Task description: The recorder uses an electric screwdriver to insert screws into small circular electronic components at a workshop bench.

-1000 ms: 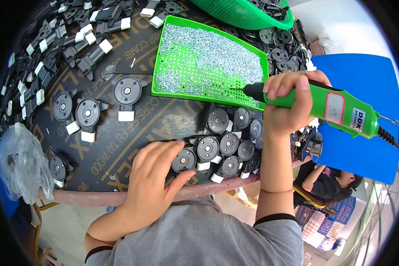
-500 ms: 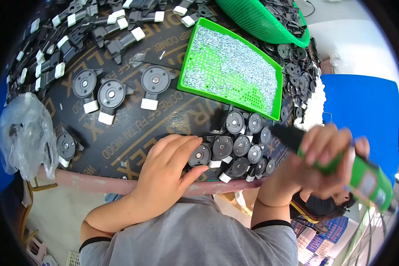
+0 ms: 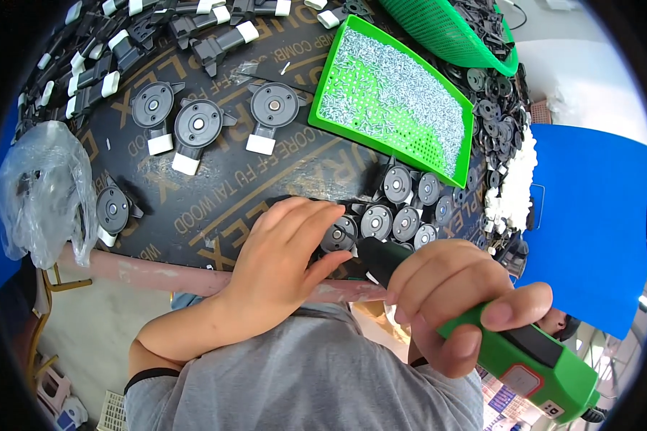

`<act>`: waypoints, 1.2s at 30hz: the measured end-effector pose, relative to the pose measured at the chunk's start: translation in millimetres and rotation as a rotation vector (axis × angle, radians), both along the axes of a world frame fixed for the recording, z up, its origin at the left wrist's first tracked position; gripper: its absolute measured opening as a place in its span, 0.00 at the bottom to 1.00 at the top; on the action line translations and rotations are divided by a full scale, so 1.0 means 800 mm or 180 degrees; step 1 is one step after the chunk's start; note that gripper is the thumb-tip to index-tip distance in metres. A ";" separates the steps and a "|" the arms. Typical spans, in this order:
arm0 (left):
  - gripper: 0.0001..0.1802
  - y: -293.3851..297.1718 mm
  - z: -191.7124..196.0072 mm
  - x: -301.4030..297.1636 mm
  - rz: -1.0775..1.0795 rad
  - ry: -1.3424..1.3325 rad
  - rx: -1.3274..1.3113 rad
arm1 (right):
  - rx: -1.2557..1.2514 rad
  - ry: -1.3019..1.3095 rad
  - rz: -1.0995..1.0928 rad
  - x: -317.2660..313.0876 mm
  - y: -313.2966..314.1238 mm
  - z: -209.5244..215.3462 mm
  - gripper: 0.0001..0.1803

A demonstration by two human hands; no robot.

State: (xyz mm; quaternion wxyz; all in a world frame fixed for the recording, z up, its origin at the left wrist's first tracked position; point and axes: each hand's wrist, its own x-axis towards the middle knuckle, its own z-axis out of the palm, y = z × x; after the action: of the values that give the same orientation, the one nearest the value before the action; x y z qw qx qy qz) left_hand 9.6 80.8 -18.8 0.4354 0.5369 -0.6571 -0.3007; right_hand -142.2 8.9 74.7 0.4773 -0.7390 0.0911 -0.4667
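My right hand [image 3: 456,302] is wrapped round a green and black electric screwdriver [image 3: 521,359]. Its thin bit points left onto a dark grey round caster-like part [image 3: 336,235] near the table's front edge. Curved fingers and thumb of my left hand [image 3: 280,248] grip that part from its left side, covering some of it. Several matching discs with white ends, among them one disc part [image 3: 375,224], sit close together just right of it, some hidden behind the screwdriver. Beyond them stands a green perforated tray [image 3: 392,149] holding many small silver screws [image 3: 410,75].
Loose disc parts [image 3: 198,123] lie to the left, beside a clear plastic bag [image 3: 47,194]. Black pieces with white ends [image 3: 223,47] are heaped along the far left. A green basket [image 3: 453,39], piled black parts and white pieces [image 3: 510,190] stand at right, near a blue surface [image 3: 589,215].
My right hand has swung left and inward with the screwdriver, bringing its bit to the part in my left hand. The left hand stays at that part. The view has shifted slightly.
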 end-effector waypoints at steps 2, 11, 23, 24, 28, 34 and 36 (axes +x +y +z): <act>0.29 0.000 0.000 0.000 -0.0005 0.0001 0.0006 | 0.0028 0.0057 -0.0023 0.000 0.000 -0.001 0.15; 0.29 0.001 0.001 -0.002 -0.0005 -0.0020 0.0048 | 0.0080 0.0081 0.0006 -0.003 -0.005 -0.002 0.15; 0.30 -0.002 0.001 -0.002 0.0048 -0.0074 0.0060 | 0.0066 0.0182 0.0092 0.000 -0.010 -0.005 0.16; 0.30 0.001 0.000 -0.001 0.0052 -0.0085 0.0130 | 0.0053 0.0182 0.0174 0.001 -0.013 -0.007 0.16; 0.30 0.002 0.000 -0.001 0.0003 -0.0099 0.0226 | -0.0042 -0.0004 0.0481 -0.026 -0.035 0.019 0.14; 0.30 0.000 0.004 -0.006 0.0053 -0.0230 0.0264 | 0.0323 -0.0710 -0.1473 -0.060 -0.096 -0.002 0.13; 0.30 -0.001 0.004 -0.004 0.0001 -0.0189 0.0269 | 0.0283 -0.0466 -0.1663 -0.062 -0.115 -0.017 0.12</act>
State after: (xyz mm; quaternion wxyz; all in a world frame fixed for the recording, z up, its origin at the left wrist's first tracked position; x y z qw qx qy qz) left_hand 6.3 80.1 -15.7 0.3927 0.5636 -0.6564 -0.3121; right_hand -191.6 -83.5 61.4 0.3781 -0.6330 0.2642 -0.6217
